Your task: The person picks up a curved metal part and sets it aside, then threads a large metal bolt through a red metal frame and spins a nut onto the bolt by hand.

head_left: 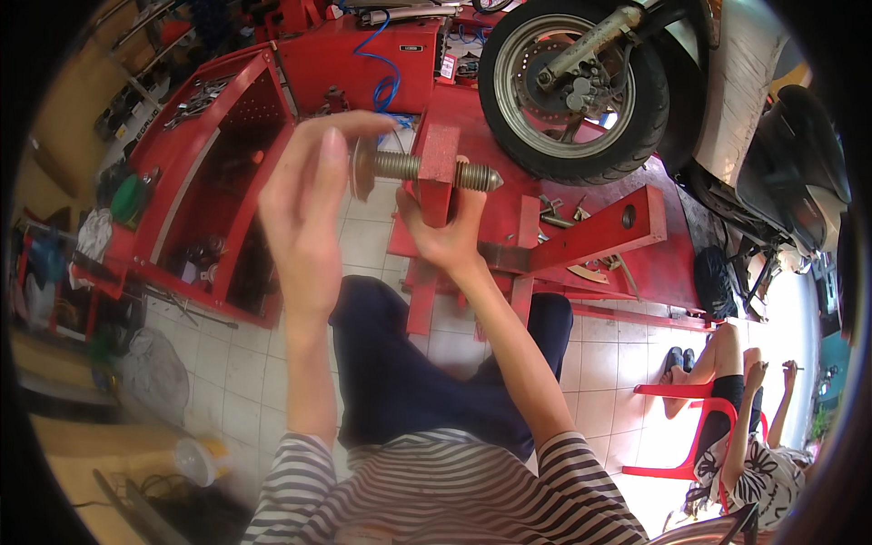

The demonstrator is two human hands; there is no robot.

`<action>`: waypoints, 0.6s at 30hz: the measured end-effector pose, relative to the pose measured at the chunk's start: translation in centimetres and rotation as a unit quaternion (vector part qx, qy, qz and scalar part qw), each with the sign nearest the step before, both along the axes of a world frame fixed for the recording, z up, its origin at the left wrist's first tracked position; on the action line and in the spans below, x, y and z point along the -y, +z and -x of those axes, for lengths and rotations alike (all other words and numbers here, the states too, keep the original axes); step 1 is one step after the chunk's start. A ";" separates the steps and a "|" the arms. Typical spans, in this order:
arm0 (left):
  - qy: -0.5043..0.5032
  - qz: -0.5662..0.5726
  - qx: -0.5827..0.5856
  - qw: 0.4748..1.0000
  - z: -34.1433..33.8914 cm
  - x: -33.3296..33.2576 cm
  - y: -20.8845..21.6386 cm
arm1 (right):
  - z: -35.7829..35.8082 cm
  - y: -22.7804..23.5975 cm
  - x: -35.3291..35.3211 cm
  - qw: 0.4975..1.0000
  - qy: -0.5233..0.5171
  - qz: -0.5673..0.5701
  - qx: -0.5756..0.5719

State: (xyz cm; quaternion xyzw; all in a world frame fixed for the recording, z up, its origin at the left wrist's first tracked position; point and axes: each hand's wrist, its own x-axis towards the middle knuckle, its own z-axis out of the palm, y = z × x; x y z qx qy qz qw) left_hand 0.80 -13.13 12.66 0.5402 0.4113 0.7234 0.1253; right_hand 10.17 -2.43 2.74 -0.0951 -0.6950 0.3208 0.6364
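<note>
Threaded screw [392,165]: crosswise through red block [439,151], pointing right;
Left hand [304,218]: nearer, curled by disc [361,171]; cannot tell if gripping;
Right hand [445,243]: holding red block from below

blue hose [389,89], red cabinet [180,165], white bucket [192,461], red chair [672,391]

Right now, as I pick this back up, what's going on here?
The right hand is around the lower part of a red block. A screw runs through it, pointed tip out on the right. The left hand, blurred, is at the screw's disc; contact is unclear. A motorcycle wheel stands beyond.
</note>
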 end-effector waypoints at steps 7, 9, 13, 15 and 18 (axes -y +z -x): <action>0.123 0.049 0.043 0.990 1.3 1.1 -2.0 | 0.1 0.3 0.7 1.000 0.007 -0.005 -0.006; 0.139 0.112 -0.015 0.984 0.5 0.5 -2.3 | 0.0 0.2 0.4 1.000 0.002 -0.016 -0.004; 0.109 0.135 -0.078 0.982 -0.1 0.7 -1.5 | -0.1 -0.3 0.2 0.999 0.031 0.019 -0.012; 0.055 0.036 -0.045 0.997 -0.4 0.1 -1.1 | 0.0 -0.1 0.5 0.999 0.037 0.024 -0.013; -0.149 -0.154 0.057 0.975 0.6 0.2 -1.5 | -0.3 0.2 1.2 1.000 0.007 -0.015 -0.011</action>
